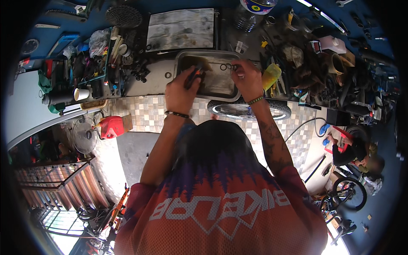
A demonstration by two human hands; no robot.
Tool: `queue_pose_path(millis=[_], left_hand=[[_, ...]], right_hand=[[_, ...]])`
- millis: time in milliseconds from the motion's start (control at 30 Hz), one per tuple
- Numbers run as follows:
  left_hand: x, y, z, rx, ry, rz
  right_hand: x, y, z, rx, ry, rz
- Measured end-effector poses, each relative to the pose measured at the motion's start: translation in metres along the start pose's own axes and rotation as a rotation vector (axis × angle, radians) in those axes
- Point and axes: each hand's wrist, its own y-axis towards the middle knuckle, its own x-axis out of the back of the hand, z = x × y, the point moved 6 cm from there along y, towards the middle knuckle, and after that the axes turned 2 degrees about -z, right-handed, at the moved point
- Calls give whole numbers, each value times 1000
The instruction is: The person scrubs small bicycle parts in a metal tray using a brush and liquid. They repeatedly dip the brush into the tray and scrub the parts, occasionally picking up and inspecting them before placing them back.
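Both hands work over a shallow metal tray [238, 91] with dark brown liquid at its left end. My left hand [180, 91] is closed around a dark handled tool [194, 77] with a reddish patch. Motion blurs the tool's far end, so its kind does not show. My right hand [248, 80], at the tray's right side, pinches a small dark ring-shaped metal part [233, 67] between thumb and fingers. Just left of those fingertips is another small ring [223, 67]. A loose ring [168, 75] lies on the bench outside the tray's left edge.
Behind the tray lies a stained pale sheet [180, 29]; a large clear bottle [248, 19] stands to its right. A yellow container [272, 76] is beside my right hand. Tools crowd both bench sides. A bicycle wheel [250, 111] sits below the bench edge. Another person [355, 151] is at far right.
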Motion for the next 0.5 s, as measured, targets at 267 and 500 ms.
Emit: queue_pose_path(millis=[267,500], left_hand=[[92,-34,24,140,-37,-135],[119,-74,71,296,-35,-203]], right_hand=[[-34,26,2,46,-82,213],[-101,33,24,395,-273,258]])
